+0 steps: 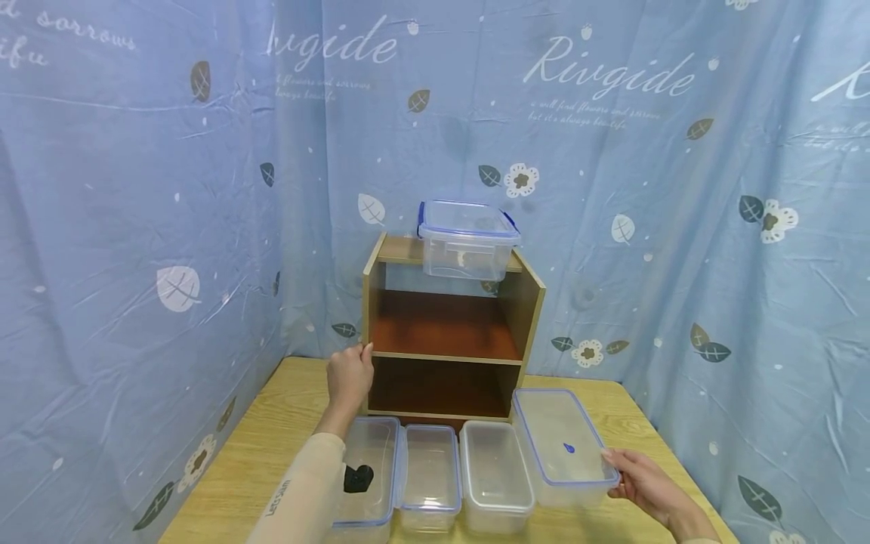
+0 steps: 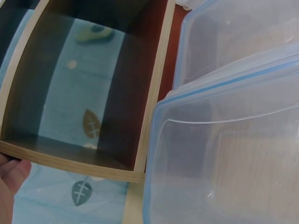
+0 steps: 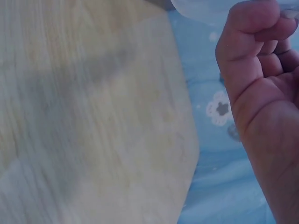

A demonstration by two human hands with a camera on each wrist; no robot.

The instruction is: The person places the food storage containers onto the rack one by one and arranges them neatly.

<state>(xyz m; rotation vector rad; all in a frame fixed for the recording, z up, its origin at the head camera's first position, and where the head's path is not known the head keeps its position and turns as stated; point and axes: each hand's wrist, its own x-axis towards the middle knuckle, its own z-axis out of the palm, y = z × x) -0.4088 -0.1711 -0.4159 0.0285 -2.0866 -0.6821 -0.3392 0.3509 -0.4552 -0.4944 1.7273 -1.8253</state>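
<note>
My left hand [image 1: 350, 378] grips the left side panel of a small wooden shelf [image 1: 445, 355]; in the left wrist view its fingertips [image 2: 18, 172] lie at the panel's front edge. With thumb and fingers, my right hand [image 1: 642, 480] pinches the near right corner of a clear plastic box [image 1: 564, 438] with a blue-rimmed lid and a small blue mark. That box sits askew beside the shelf's right front. In the right wrist view my hand [image 3: 257, 79] has curled fingers, with just a sliver of the box [image 3: 201, 10] at the top.
Before the shelf stand an open-topped clear box [image 1: 498, 468], a small blue-rimmed box [image 1: 430, 472] and a larger blue-rimmed box [image 1: 374, 446] with a black item [image 1: 358, 479], partly behind my left sleeve. Another lidded box [image 1: 469, 242] sits atop the shelf. Patterned blue curtains [image 1: 136, 227] surround the wooden table [image 1: 231, 468].
</note>
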